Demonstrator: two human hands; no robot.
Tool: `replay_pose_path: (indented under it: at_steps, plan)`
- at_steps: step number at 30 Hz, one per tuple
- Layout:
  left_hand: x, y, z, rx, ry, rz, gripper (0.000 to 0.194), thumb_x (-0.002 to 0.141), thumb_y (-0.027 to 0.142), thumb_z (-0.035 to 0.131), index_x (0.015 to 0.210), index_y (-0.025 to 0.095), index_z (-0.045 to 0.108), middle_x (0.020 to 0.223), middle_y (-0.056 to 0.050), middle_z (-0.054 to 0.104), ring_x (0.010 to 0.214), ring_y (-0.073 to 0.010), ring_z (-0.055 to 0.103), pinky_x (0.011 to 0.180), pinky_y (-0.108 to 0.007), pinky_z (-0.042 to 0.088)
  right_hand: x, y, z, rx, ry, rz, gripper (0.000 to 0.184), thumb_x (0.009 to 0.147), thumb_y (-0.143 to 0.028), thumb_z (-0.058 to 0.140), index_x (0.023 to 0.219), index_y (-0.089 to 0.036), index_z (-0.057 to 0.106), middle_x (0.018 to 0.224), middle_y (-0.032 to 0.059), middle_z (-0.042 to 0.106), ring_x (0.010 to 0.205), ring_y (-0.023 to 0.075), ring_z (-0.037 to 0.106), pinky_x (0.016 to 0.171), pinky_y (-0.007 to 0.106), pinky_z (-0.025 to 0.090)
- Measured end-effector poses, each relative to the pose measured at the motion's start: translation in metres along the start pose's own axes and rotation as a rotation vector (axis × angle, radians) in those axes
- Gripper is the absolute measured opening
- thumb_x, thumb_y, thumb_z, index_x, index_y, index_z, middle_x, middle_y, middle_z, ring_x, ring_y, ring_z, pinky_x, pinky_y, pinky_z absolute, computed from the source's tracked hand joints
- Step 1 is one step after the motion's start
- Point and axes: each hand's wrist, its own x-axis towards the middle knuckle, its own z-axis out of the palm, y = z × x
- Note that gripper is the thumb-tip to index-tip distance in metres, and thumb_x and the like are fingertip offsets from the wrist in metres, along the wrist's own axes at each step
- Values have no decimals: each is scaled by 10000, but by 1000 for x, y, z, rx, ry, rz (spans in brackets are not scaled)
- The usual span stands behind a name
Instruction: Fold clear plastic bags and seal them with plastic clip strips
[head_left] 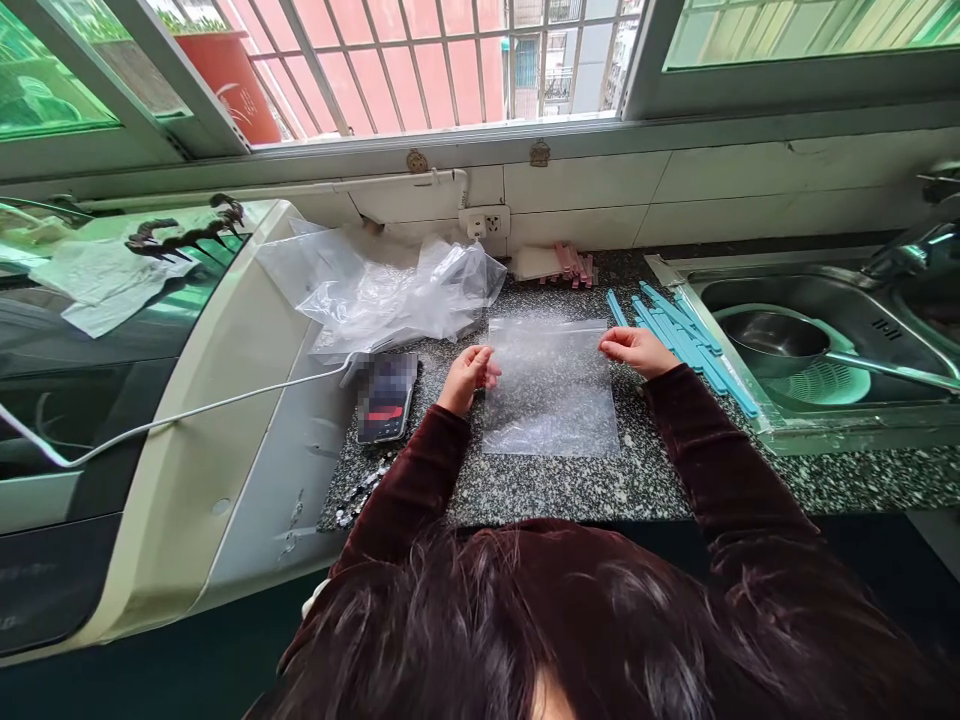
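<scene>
A clear plastic bag (551, 395) lies on the speckled countertop between my two hands. My left hand (468, 380) is at the bag's upper left edge, thumb and forefinger pinched together on it and the other fingers curled. At the upper right corner, my right hand (637, 350) is closed, its fingertips pinching the bag's edge. Just beyond my right hand lie several turquoise strips (686, 340), loosely stacked. Left of my left hand is a phone (388, 398), screen up, with part of its display blurred.
A pile of clear plastic bags (397, 290) sits behind the phone. Pink strips (576, 266) lie by the wall. A sink (795, 412) holding a pan (776, 332) is at the right; a large appliance (247, 400) stands left. A white cable (225, 400) crosses it.
</scene>
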Motion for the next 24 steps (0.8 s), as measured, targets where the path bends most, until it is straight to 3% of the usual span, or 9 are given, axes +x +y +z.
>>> replay_pose_path:
  at_steps: [3,7,14,18,24]
  plan:
    - [2,-1,-2,-6,33,32,453,686,569,599,862,158,524,542,45,531,404,-56,440,406,-187,312,-4,-5,1,-32,-106,-3,393,566,-544,664,632,-169,568,546,-25,491,528,83,387,517,249,306]
    - [4,-7,-3,61,41,55,377,639,497,669,674,143,542,475,61,451,383,-41,349,397,-197,247,-6,-6,5,-50,-189,6,402,568,-550,653,630,-162,570,542,-31,480,532,81,384,528,252,300]
    - [10,-11,-8,110,257,160,277,693,369,625,570,160,492,453,68,399,424,-52,313,439,-200,247,-18,-2,10,-252,-158,68,456,567,-601,619,594,-146,607,532,-17,519,544,101,425,559,260,325]
    - [14,-15,-10,124,340,208,256,746,337,578,587,168,471,470,68,385,424,-56,306,440,-203,247,-42,-1,17,-383,-184,136,425,601,-572,596,552,-150,595,515,-6,530,527,112,442,537,259,327]
    - [18,-25,-11,151,387,269,257,757,329,577,588,167,471,466,73,364,420,-52,296,431,-193,244,-88,2,27,-526,-101,244,296,651,-443,536,569,-163,584,560,12,578,559,137,505,560,264,364]
